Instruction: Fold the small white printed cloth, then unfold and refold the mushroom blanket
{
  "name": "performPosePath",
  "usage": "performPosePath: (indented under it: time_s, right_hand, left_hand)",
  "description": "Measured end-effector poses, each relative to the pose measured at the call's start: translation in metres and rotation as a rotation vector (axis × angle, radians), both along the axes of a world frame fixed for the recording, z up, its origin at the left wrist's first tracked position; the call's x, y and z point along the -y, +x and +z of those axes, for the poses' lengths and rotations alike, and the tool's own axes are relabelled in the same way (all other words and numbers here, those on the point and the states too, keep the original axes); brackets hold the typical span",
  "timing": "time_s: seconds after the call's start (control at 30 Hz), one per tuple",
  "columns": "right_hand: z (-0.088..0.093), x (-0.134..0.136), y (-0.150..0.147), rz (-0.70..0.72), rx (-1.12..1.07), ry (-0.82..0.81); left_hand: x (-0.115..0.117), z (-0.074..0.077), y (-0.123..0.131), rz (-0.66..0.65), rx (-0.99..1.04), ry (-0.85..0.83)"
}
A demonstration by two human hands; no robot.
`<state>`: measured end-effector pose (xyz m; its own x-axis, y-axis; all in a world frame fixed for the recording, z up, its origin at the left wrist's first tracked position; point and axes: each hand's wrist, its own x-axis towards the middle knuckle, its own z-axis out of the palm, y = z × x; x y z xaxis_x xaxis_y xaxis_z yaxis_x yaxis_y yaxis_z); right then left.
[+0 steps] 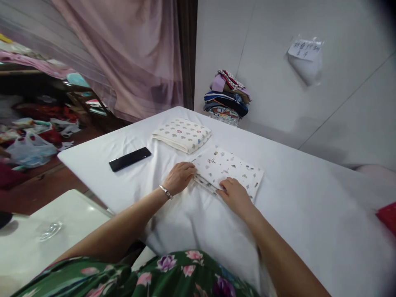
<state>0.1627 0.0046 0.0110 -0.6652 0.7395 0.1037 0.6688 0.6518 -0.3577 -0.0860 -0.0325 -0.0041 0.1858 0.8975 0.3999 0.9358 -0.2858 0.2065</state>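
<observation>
Pressing left hand (179,176) and right hand (235,196) on near edge of folded cloth (230,167) — gripping or flat, cannot tell.

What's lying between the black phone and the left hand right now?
Nothing: the head view shows only bare white table cover between the black phone and the left hand.

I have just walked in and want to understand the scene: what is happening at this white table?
A person sits at the white table with both hands on a folded printed cloth. The left hand rests at its near left corner and the right hand on its near edge; whether the fingers pinch it is unclear. Behind lie a second folded cloth, a black phone and a fabric stack.
</observation>
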Motion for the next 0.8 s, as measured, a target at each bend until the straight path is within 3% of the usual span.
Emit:
performPosePath:
  time_s: [0.37,0.53,0.8]
  right_hand:
    - [0.001,-0.007,0.006,0.044,-0.104,-0.090]
    - [0.007,-0.003,0.005,0.089,-0.011,-0.100]
    - [0.009,0.007,0.001,0.028,0.172,-0.019]
  left_hand:
    - [-0.016,0.004,0.000,-0.081,-0.087,0.025]
    - [-0.011,0.002,-0.002,-0.081,-0.091,0.039]
    - [-0.011,0.000,-0.006,-0.112,-0.081,0.031]
